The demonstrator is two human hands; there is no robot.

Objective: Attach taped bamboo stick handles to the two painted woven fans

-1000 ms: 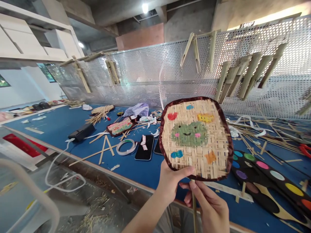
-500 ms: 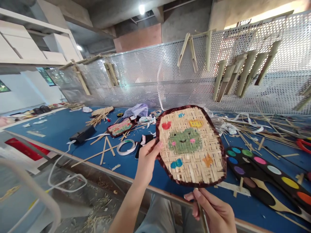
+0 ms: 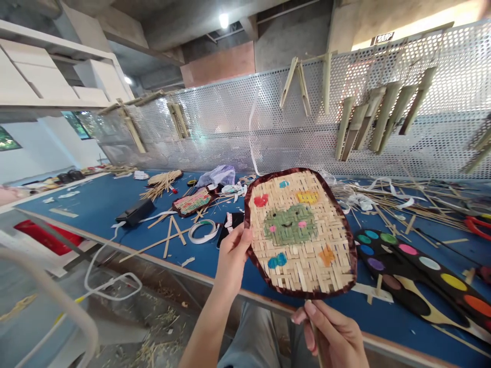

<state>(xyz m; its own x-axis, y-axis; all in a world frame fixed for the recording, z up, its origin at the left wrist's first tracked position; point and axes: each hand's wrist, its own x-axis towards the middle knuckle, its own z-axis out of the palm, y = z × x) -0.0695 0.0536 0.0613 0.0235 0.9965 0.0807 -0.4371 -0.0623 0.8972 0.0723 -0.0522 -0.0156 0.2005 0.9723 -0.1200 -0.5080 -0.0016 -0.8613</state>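
So the woven fan is held up in front of the blue table, near its front edge; treat it as the middle of the clock. Left hand is at 9, pinching the dark brown edging with the thumb on the front and the other fingers mostly tucked behind. Right hand is at 6, fingers wrapped round the stick handle just under the bottom edge. So yeah, both grips are closed.

Painted on it: a green smiley blob about the middle, red heart toward 10, yellow patch near 12, orange star toward 4, and a blue bit near 8.

Around it, the black paint palette is at about 4, just beside the fan. Around 9 there's a dark phone, partly behind the left hand, then a tape roll. Another painted woven piece lies between 9 and 10, a purple bag at 10. Bamboo tubes hang on the mesh panel between 1 and 2.
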